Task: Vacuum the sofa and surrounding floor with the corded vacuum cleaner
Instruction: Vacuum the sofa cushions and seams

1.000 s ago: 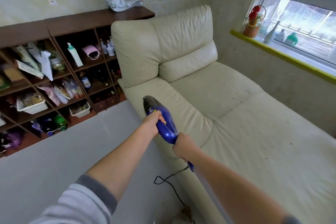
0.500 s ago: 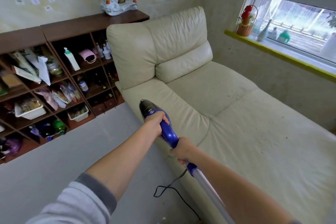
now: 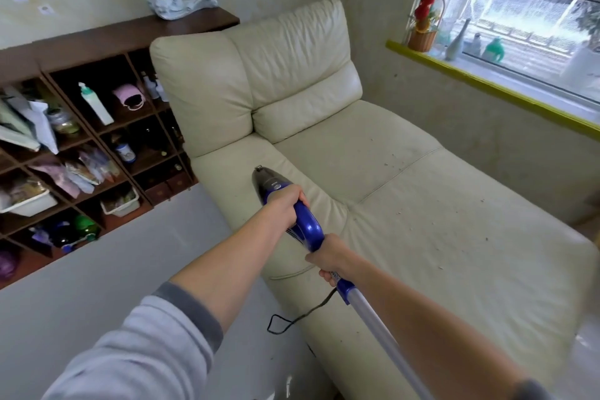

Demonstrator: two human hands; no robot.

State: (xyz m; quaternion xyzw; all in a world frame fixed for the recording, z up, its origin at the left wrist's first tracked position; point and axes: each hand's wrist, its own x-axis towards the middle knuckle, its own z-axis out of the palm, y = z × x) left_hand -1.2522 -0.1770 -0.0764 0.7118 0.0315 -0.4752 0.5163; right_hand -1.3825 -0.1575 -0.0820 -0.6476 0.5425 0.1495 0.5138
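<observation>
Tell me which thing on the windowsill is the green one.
The squat green object, farthest right of the group on the windowsill. The basket of red flowers sits at the left end, and the slim bottle between them is pale.

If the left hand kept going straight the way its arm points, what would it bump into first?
Probably the sofa's padded armrest just past the vacuum cleaner that the left hand grips, then the back cushion. Depth is hard to judge.

- The cream sofa [image 3: 406, 204] carries scattered crumbs [image 3: 397, 211] across its seat cushions, thickest near the middle seam.
- The grey floor [image 3: 97, 286] bears the sofa along its right edge and the dark wooden shelf unit [image 3: 97, 42] at its far edge.
</observation>
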